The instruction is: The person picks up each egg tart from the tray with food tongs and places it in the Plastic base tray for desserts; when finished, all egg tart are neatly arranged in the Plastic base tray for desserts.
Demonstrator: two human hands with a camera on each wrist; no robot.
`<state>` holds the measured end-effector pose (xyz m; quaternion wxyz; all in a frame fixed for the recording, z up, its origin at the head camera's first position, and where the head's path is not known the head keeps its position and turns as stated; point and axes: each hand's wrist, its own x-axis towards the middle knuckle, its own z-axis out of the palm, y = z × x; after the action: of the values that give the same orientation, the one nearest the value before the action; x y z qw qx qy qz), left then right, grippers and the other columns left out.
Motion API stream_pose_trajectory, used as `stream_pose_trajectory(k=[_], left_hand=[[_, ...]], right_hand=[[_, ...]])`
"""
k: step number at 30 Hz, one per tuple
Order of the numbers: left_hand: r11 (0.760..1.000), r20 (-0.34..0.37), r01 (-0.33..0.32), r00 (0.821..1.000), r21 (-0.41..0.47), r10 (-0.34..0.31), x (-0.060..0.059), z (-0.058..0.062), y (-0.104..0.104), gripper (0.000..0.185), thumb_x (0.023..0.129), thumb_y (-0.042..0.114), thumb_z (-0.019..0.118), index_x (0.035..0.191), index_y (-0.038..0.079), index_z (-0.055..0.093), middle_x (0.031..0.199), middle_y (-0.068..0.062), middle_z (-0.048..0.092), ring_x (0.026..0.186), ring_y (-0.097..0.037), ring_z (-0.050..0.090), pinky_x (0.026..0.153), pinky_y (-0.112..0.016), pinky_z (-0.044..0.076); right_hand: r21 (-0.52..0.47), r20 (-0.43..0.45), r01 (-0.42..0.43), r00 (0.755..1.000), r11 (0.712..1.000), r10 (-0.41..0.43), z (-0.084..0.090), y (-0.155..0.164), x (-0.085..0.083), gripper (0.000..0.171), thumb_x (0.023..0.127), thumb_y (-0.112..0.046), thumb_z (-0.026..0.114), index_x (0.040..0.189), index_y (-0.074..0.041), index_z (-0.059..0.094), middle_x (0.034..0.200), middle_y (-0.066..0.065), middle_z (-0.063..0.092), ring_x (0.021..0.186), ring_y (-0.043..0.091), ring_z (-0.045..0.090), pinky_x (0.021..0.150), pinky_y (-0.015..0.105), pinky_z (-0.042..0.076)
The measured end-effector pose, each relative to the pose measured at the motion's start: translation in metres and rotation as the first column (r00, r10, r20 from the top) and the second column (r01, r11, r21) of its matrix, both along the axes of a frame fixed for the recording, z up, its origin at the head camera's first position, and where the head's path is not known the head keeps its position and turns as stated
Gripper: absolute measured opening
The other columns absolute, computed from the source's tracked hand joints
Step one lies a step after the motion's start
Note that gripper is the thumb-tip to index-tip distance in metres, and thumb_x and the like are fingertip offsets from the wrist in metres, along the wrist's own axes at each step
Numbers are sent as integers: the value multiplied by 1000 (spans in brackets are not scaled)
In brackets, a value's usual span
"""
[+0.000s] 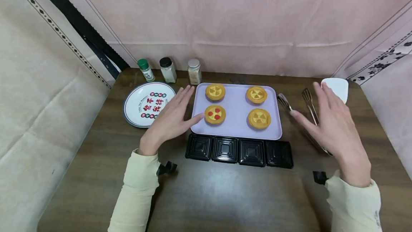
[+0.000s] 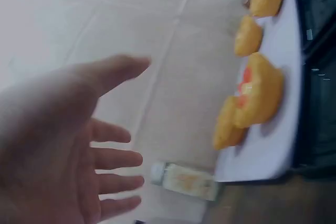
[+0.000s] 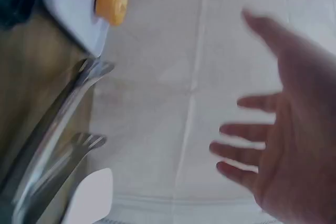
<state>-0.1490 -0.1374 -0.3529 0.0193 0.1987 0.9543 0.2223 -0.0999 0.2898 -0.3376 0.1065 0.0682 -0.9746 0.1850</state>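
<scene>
My left hand (image 1: 170,119) hovers between the round plate and the lilac tray (image 1: 236,112), fingers straight and thumb spread, holding nothing. Several egg-tart-like pastries lie on the tray; the tart with red dots (image 1: 215,114) is nearest my left thumb, and the left wrist view shows the hand apart from it. My right hand (image 1: 338,128) is raised over the right side of the table, fingers extended, with nothing in it. Below it lie metal tongs (image 1: 284,101) and a slotted-looking fork end (image 1: 308,97), partly hidden by the hand in the head view.
A black tray of square compartments (image 1: 225,149) lies along the lilac tray's front edge. The white plate with red lettering (image 1: 146,96) is at left. Behind stand a green-capped bottle (image 1: 146,69), a black-capped jar (image 1: 168,70) and a grey-capped jar (image 1: 194,71). A white dish (image 1: 338,87) sits back right.
</scene>
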Motion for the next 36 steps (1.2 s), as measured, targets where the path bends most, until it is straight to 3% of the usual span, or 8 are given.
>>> stream_pose_trajectory(k=[4, 7, 10, 15, 19, 24, 30, 36], left_hand=[[984, 143, -38, 990, 173, 13, -1, -19, -4, 78, 97, 54, 53, 157, 16, 21, 161, -7, 21, 147, -23, 15, 114, -50, 22], [974, 194, -39, 981, 222, -5, -4, -41, -6, 74, 99, 48, 51, 157, 13, 22, 161, -9, 19, 148, -23, 12, 115, -50, 19], [973, 199, -23, 980, 231, -24, -6, -60, -9, 74, 100, 45, 52, 157, 13, 20, 162, -9, 15, 148, -22, 8, 115, -50, 18], [970, 163, -2, 986, 242, -39, -7, -80, -18, 77, 97, 43, 59, 157, 15, 21, 162, -6, 18, 148, -25, 8, 114, -54, 19], [968, 154, 20, 986, 251, -61, -7, -87, -22, 79, 95, 45, 63, 157, 16, 24, 162, -2, 20, 148, -23, 10, 113, -54, 21], [972, 158, 31, 985, 234, -70, -6, -92, -21, 76, 94, 43, 64, 156, 17, 27, 161, 3, 19, 148, -20, 11, 115, -51, 20], [973, 166, 26, 984, 228, -65, -6, -93, -21, 77, 94, 43, 64, 157, 18, 26, 162, 4, 18, 148, -21, 13, 115, -51, 19], [971, 160, 34, 984, 238, -74, -7, -96, -22, 79, 94, 44, 65, 157, 19, 25, 162, 4, 17, 148, -21, 12, 115, -51, 19]], right_hand=[[-65, 59, 148, 988, 987, -144, -18, 18, 10, 87, 94, -49, 59, 156, -4, 18, 151, 32, 28, 128, 58, 30, 95, 72, 26], [-89, 115, 218, 972, 972, -207, -40, 27, 14, 83, 95, -49, 57, 152, 3, 26, 139, 37, 40, 119, 59, 38, 86, 72, 31], [-113, 155, 244, 962, 963, -225, -60, 31, 17, 82, 95, -48, 58, 146, 10, 31, 134, 38, 44, 115, 58, 42, 86, 69, 34], [-96, 266, 239, 942, 966, -206, -78, 33, 17, 98, 92, -54, 60, 145, 18, 21, 134, 44, 38, 117, 59, 39, 88, 68, 35], [-56, 299, 223, 934, 973, -197, -81, 37, 17, 102, 91, -55, 62, 143, 21, 19, 129, 46, 37, 113, 59, 39, 87, 68, 35], [-38, 261, 205, 947, 978, -188, -83, 40, 18, 94, 91, -48, 66, 139, 23, 27, 122, 44, 43, 106, 55, 42, 84, 66, 36], [-7, 243, 194, 952, 981, -187, -84, 42, 17, 88, 94, -46, 63, 136, 24, 31, 122, 45, 40, 112, 58, 37, 88, 67, 33], [11, 198, 171, 965, 985, -170, -89, 44, 14, 77, 95, -36, 65, 131, 26, 36, 115, 45, 40, 106, 58, 38, 85, 67, 34]])
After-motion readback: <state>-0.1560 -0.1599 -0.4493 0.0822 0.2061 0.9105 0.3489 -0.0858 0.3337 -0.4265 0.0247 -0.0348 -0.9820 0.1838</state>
